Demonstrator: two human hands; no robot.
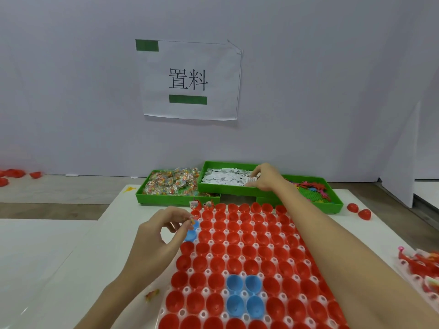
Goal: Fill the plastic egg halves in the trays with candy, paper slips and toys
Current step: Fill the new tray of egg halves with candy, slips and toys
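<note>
Both fingers (255, 173) pinching: slip (251, 179), candy (187, 220)

The left hand (164, 231) hovers low and near, its forearm entering from the bottom edge; thumb and fingers are curled toward each other and pinch something small (too blurred to name). The right arm stretches far forward, and the right hand (263, 175) is palm down, with fingers bent downward at the tips.
</note>
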